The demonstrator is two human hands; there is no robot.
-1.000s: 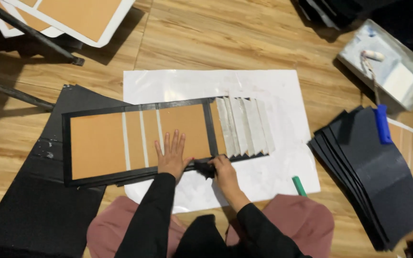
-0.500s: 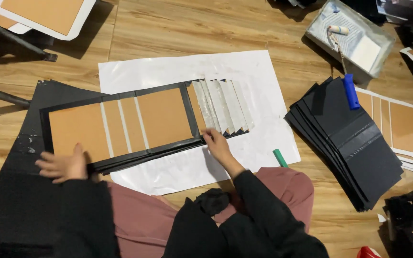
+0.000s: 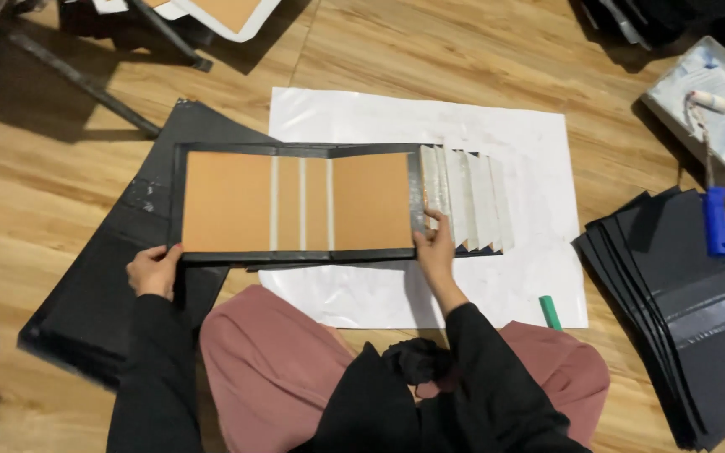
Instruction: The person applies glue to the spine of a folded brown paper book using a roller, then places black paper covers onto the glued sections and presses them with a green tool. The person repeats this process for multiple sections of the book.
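An opened black cover with brown cardboard panels (image 3: pixel 295 203) lies face up on the wooden floor, partly over a white sheet (image 3: pixel 497 134). My left hand (image 3: pixel 154 270) grips its near left corner. My right hand (image 3: pixel 436 245) holds its near right edge, thumb on the black border. Right of that edge, a fan of white folded pages (image 3: pixel 468 200) sticks out from under the cover. My legs in pink trousers (image 3: pixel 262 369) sit just below.
A black sheet (image 3: pixel 102 294) lies under the cover's left end. A stack of black covers (image 3: pixel 681 302) sits at right, with a blue-handled paint roller (image 3: pixel 715 210) and a white tray (image 3: pixel 715 109) beyond. A green marker (image 3: pixel 550 312) lies near my right knee. Metal legs (image 3: pixel 86 75) cross upper left.
My left hand went from the cover's middle to its near left corner. The right hand now holds the right edge. The view shifted right.
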